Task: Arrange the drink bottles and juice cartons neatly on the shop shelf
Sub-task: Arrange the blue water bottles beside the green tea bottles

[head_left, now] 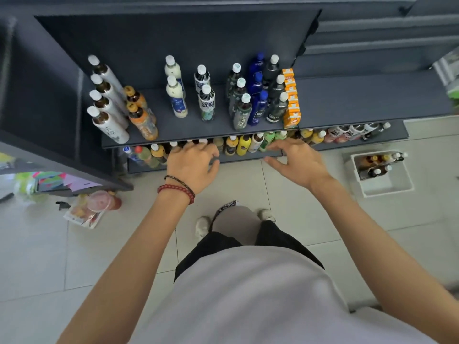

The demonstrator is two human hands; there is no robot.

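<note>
A dark grey shop shelf [188, 131] carries rows of drink bottles: white ones [109, 122] at the left, orange ones [142, 121] beside them, then milky bottles [177, 101], dark and blue bottles [258, 105]. A row of orange juice cartons [291, 101] runs along the right end. Below, a lower shelf holds a line of bottles [242, 145]. My left hand [192, 162] hovers over those lower bottles with fingers spread and holds nothing. My right hand [295, 161] is also open, fingers relaxed, just in front of the lower shelf's edge.
A white crate [387, 187] with several bottles stands on the tiled floor at the right. A snack bag [89, 209] lies on the floor at the left, under a grey side unit [49, 135]. More bottles [347, 132] line the neighbouring lower shelf.
</note>
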